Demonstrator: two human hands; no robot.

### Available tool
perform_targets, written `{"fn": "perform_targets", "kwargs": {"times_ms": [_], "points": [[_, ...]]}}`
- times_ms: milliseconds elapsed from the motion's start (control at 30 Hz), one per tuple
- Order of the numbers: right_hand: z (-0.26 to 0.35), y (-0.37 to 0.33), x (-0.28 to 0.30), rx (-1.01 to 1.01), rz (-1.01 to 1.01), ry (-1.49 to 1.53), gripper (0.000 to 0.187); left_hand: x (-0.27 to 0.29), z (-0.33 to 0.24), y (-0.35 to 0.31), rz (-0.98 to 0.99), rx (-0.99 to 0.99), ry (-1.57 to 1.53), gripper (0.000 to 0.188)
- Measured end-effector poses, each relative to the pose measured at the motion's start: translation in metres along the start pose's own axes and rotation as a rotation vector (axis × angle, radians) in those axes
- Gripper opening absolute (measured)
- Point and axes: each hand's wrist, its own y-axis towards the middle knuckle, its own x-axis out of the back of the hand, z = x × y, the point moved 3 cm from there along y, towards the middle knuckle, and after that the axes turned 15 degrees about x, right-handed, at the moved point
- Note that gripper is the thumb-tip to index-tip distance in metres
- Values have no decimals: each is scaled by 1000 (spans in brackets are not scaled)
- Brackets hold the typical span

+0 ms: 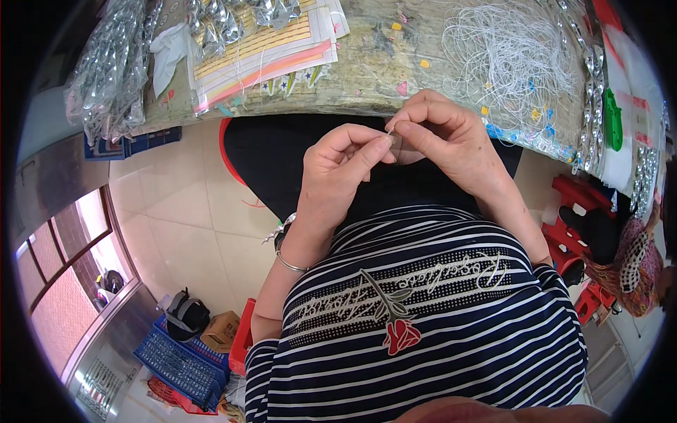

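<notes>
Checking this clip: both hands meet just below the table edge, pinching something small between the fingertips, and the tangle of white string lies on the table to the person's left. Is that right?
Not quite. The head view shows the tangle of white string on the table to the person's right, not the left. The rest holds: the left hand and right hand meet just below the table edge, pinching something small between the fingertips.

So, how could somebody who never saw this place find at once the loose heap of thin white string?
Start at the long worn worktable across the top of the view. The loose heap of thin white string lies on its right part, above the person's right hand. Unlike the shiny silver foil strips and the striped paper sheets at the left, it is a tangled, hair-fine mass.
</notes>
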Motion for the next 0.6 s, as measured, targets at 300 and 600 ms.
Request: {"fn": "perform_targets", "kwargs": {"times_ms": [300,600], "points": [[-6,-2,1,-182,-3,279,18,3,0,0,15,27,-33,11],[-7,1,1,-125,31,219,14,-1,-2,-2,31,17,-48,9]]}}
